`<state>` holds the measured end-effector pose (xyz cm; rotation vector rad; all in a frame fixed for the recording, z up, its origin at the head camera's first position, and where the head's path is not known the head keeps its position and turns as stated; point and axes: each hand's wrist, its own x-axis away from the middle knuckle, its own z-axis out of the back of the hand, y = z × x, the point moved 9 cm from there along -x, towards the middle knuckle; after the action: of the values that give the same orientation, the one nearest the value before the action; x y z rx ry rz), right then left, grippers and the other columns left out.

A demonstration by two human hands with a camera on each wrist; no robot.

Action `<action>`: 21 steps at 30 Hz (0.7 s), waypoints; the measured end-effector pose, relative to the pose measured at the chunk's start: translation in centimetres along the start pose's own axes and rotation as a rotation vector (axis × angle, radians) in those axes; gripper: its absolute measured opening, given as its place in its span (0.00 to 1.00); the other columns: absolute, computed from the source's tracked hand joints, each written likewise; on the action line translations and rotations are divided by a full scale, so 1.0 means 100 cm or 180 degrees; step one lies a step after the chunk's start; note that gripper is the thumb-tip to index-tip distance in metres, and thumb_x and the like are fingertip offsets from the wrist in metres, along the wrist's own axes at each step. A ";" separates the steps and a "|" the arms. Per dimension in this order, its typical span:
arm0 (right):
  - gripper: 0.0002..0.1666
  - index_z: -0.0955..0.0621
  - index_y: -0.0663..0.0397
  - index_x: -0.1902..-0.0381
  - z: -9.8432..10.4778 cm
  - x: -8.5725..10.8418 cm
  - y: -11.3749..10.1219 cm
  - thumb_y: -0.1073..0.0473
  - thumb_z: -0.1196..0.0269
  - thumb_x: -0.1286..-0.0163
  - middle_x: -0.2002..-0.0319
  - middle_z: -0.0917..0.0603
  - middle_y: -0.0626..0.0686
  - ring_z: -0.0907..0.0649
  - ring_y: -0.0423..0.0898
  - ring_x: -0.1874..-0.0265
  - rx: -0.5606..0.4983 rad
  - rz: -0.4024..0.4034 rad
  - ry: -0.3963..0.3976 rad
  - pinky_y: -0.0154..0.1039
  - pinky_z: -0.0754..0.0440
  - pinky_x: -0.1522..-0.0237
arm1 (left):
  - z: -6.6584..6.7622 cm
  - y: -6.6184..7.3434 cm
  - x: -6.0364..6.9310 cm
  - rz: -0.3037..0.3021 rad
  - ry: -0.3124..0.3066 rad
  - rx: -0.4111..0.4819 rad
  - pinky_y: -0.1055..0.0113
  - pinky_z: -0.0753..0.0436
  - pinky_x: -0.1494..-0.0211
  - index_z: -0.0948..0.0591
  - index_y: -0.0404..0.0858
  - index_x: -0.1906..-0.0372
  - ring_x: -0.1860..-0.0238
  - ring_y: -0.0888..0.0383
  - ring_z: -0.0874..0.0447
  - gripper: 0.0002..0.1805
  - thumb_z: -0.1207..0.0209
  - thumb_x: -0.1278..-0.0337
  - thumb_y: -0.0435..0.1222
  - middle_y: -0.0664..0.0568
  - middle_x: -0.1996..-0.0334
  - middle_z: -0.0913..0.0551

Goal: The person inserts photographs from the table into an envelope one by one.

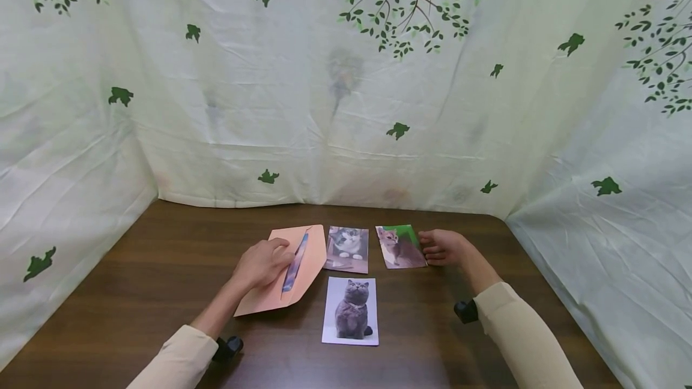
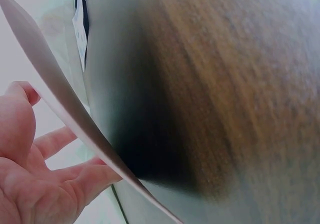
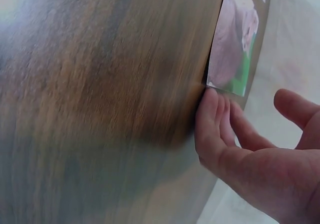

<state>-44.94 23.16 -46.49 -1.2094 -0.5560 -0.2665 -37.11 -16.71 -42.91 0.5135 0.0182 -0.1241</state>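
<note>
The person seems to be placing a glossy pink-and-green kitten card (image 1: 400,247) toward the far right corner of the dark brown wood-grain desk (image 1: 162,257). The right hand (image 1: 444,247) is touching that card's edge with loosely bent fingers, its thumb standing wide. The left hand (image 1: 265,263) is holding a peach-pink paper envelope (image 1: 262,301), tilted off the desk left of centre; I can't quite tell how the fingers are wrapping it. A blue-purple card (image 1: 294,269) is showing in its slit. A grey-and-white cat card (image 1: 348,249) is lying by the far edge, and a smooth white grey-cat card (image 1: 354,312) is lying nearer. The next move is probably calling for a light, flat touch.
</note>
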 end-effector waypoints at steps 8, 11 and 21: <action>0.38 0.37 0.73 0.27 -0.005 -0.001 -0.004 0.46 0.52 0.19 0.26 0.38 0.73 0.32 0.63 0.29 0.0033 0.0036 0.0018 0.53 0.30 0.29 | -0.001 -0.002 -0.003 -0.0049 0.0033 0.0030 0.41 0.25 0.38 0.21 0.35 0.37 0.41 0.36 0.21 0.26 0.49 0.30 0.47 0.36 0.42 0.17; 0.39 0.37 0.75 0.27 -0.006 -0.001 -0.005 0.46 0.52 0.19 0.26 0.38 0.72 0.33 0.62 0.28 0.0043 0.0040 0.0007 0.53 0.30 0.29 | -0.002 -0.002 -0.003 -0.0040 0.0025 0.0034 0.41 0.25 0.38 0.21 0.35 0.36 0.41 0.36 0.21 0.27 0.50 0.30 0.47 0.35 0.42 0.18; 0.35 0.35 0.75 0.29 -0.009 -0.003 -0.004 0.50 0.51 0.20 0.30 0.31 0.67 0.24 0.52 0.43 0.0052 0.0005 0.0071 0.48 0.24 0.35 | -0.002 -0.002 -0.001 0.0009 -0.0003 0.0044 0.41 0.25 0.38 0.22 0.35 0.36 0.41 0.36 0.21 0.27 0.49 0.31 0.48 0.35 0.42 0.18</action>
<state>-45.13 22.14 -46.52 -1.1896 -0.5367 -0.2733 -37.21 -16.79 -43.16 0.5272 0.0157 -0.1216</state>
